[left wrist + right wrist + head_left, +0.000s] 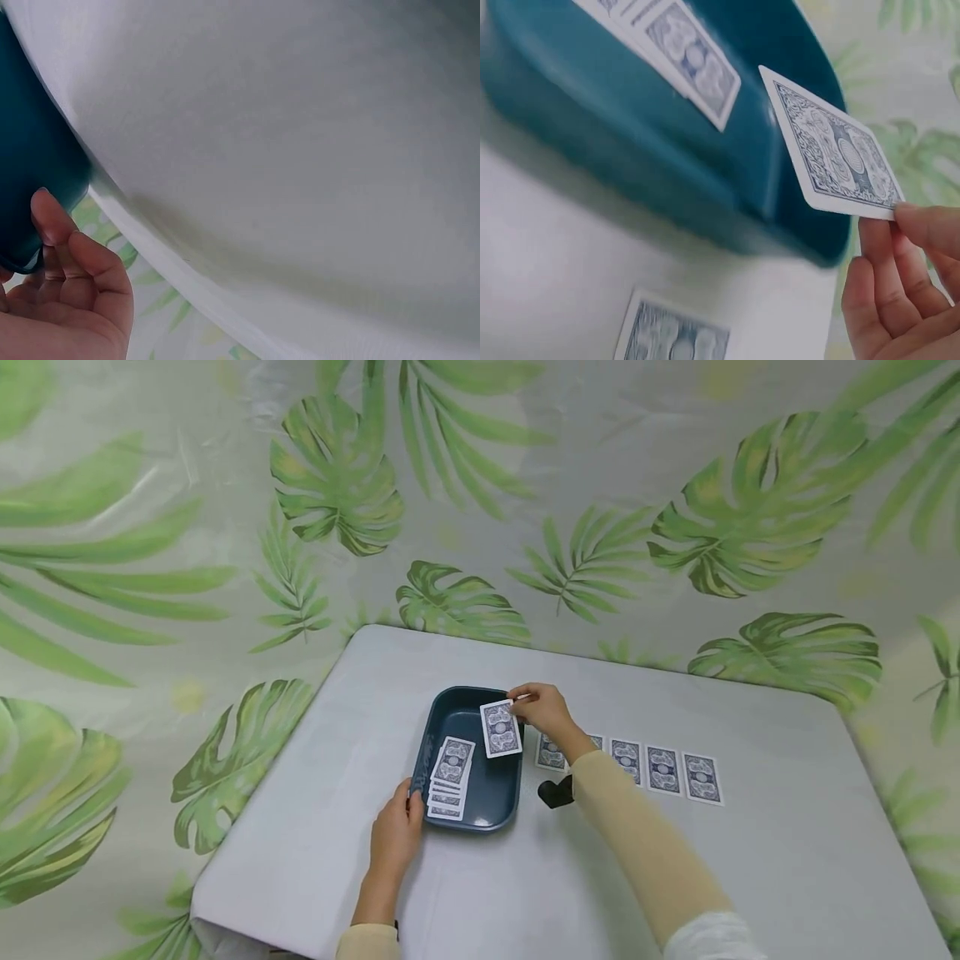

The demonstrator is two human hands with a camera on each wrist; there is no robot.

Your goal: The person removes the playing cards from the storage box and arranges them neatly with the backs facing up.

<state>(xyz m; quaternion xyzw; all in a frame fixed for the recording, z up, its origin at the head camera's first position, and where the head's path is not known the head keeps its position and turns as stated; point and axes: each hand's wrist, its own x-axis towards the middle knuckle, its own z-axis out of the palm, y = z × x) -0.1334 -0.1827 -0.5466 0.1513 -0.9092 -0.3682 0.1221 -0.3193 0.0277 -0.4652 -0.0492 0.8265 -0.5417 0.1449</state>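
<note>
The left hand (396, 829) gripped the left edge of the tray (491, 795), while beyond, above its far right corner area, the right hand (547, 710) pinched a card (500, 731) by one corner — so slight a hold might have let it slip.

- Left arm (377, 902): extended from the near side.
- Left hand (397, 828): at left, fingers (97, 262) curled in a grip.
- Right arm (645, 852): I see it slanting from near right toward far left.
- Right hand (547, 710): farther out, thumb (930, 223) and fingers pinching.
</note>
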